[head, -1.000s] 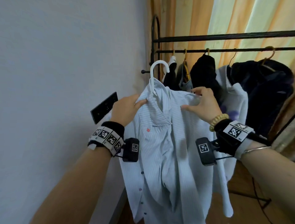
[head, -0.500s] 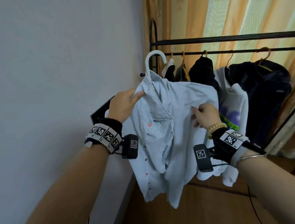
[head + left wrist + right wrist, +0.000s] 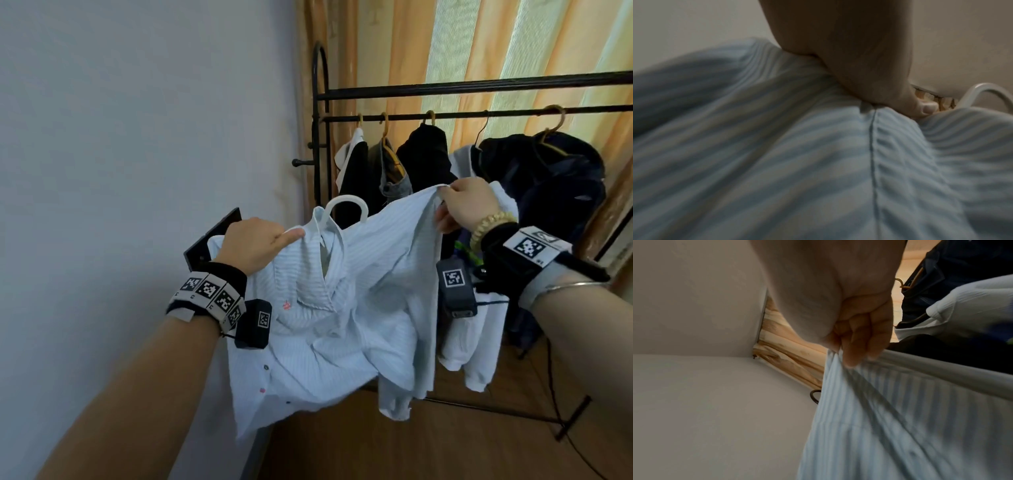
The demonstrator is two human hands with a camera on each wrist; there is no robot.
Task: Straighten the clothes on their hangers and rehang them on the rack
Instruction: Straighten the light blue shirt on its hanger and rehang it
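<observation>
Since a moment ago your right hand has gone up and out, pulling the striped shirt wide, and the white hanger has tipped lower. The shirt now stretches from 9 o'clock to 2 o'clock between your hands. Your left hand grips its shoulder. Your right fingers pinch the other edge tight. The rack waits at 12 o'clock, nearer your right hand.

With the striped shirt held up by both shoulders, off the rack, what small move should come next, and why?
Probably ease the right hand down so the striped shirt settles level on the white hanger: that shoulder is pulled higher than the one the left hand grips, and the hook is clear of the rack.
</observation>
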